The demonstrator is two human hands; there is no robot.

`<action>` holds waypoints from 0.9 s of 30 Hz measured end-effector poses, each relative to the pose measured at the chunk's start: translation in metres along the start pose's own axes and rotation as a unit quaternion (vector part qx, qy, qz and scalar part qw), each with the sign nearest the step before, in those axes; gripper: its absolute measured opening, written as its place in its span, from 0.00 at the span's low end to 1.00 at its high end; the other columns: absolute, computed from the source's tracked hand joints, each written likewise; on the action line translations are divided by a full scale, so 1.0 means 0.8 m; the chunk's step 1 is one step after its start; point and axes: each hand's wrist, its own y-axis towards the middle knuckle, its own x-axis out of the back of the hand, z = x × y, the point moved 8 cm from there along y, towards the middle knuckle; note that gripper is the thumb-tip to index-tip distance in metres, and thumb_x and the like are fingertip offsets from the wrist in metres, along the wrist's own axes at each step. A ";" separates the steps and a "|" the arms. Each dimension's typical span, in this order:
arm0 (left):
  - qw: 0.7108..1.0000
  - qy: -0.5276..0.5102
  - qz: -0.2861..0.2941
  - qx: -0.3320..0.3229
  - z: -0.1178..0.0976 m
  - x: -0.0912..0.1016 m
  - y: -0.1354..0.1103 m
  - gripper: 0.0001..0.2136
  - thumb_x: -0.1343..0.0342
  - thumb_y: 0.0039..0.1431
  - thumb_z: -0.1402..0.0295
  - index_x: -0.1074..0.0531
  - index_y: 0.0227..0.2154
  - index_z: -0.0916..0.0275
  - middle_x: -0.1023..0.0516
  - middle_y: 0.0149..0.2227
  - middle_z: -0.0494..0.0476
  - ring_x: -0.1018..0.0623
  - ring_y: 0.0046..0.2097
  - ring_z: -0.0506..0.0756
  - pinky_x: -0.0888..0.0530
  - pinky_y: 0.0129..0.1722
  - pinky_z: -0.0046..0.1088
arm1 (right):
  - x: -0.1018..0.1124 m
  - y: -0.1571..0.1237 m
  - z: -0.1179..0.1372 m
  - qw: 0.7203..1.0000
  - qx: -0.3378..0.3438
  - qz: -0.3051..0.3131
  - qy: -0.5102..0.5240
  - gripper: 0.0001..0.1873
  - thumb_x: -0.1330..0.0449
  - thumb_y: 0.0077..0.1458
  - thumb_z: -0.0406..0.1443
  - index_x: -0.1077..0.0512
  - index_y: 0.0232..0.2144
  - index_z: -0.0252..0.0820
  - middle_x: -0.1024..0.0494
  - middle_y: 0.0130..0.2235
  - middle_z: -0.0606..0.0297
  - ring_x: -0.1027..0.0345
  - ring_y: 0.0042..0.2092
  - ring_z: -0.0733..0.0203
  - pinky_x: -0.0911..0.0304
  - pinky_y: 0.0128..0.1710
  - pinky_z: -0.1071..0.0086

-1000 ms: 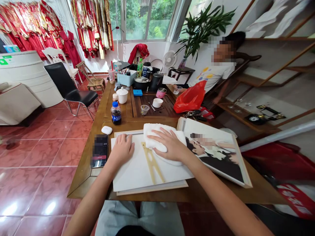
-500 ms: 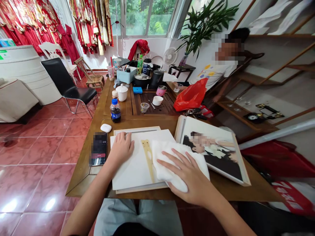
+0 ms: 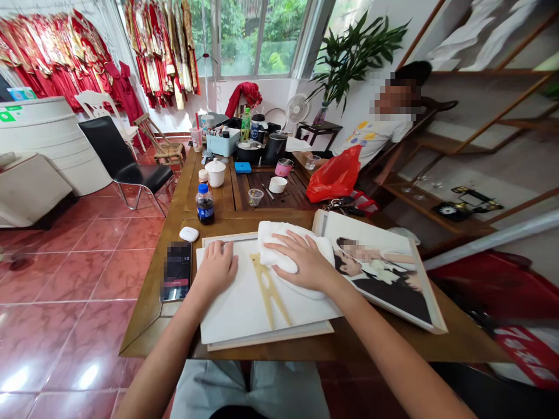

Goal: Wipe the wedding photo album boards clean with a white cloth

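My left hand (image 3: 217, 269) lies flat on a white board (image 3: 244, 317), fingers together and holding nothing. My right hand (image 3: 302, 260) presses down on a folded white towel (image 3: 279, 247) at the board's far edge. Between my hands and nearer me, a pale yellow A-shaped plastic strip (image 3: 267, 298) lies on the board. The board rests on a light wooden frame (image 3: 271, 340). To the right, a large framed photograph (image 3: 379, 276) leans against the board's side, close to my right hand.
A smartphone (image 3: 177, 271) and white earbud case (image 3: 188, 234) lie left of the board on the wooden table (image 3: 148, 314). Beyond stand a water bottle (image 3: 205, 205), tea things and a red plastic bag (image 3: 334, 176). A seated person (image 3: 375, 134) is at the far right.
My right hand has carried the towel back up and left across the board, after sweeping it toward the lower right half a second ago. My left hand has stayed in place.
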 end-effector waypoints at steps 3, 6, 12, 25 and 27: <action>1.000 -0.004 -0.007 0.006 0.001 0.000 0.000 0.19 0.55 0.71 0.64 0.36 0.59 0.67 0.31 0.52 0.69 0.31 0.56 0.64 0.33 0.59 0.46 | 0.002 -0.006 0.003 1.000 0.005 -0.028 -0.001 0.28 0.43 0.60 0.45 0.30 0.62 0.52 0.35 0.68 0.58 0.50 0.70 0.34 0.52 0.64 0.32; 1.000 -0.002 -0.014 0.009 0.001 0.000 0.000 0.19 0.55 0.71 0.63 0.35 0.59 0.66 0.31 0.52 0.68 0.30 0.56 0.64 0.33 0.59 0.45 | 0.001 -0.035 0.010 0.999 0.015 -0.036 0.001 0.28 0.43 0.59 0.44 0.30 0.62 0.53 0.34 0.68 0.58 0.49 0.70 0.34 0.50 0.63 0.32; 1.000 0.007 -0.025 0.002 -0.001 0.002 0.000 0.18 0.56 0.71 0.63 0.34 0.57 0.65 0.30 0.51 0.68 0.30 0.55 0.64 0.32 0.58 0.45 | -0.006 -0.117 0.025 0.999 0.028 -0.034 -0.003 0.32 0.41 0.56 0.42 0.33 0.64 0.58 0.36 0.68 0.61 0.49 0.70 0.34 0.52 0.63 0.29; 1.000 0.006 -0.015 -0.014 -0.003 0.003 -0.001 0.19 0.57 0.71 0.64 0.35 0.59 0.67 0.31 0.51 0.70 0.30 0.55 0.65 0.32 0.58 0.47 | -0.004 -0.046 0.005 1.000 0.004 -0.011 0.005 0.28 0.42 0.58 0.45 0.29 0.60 0.55 0.33 0.67 0.61 0.48 0.69 0.33 0.49 0.62 0.31; 1.000 0.007 -0.018 -0.014 -0.002 0.002 -0.001 0.19 0.56 0.71 0.64 0.35 0.59 0.66 0.31 0.51 0.69 0.30 0.55 0.65 0.32 0.58 0.47 | -0.003 -0.023 0.001 1.000 0.001 -0.014 0.004 0.28 0.42 0.58 0.45 0.28 0.60 0.54 0.33 0.67 0.60 0.48 0.69 0.33 0.50 0.63 0.30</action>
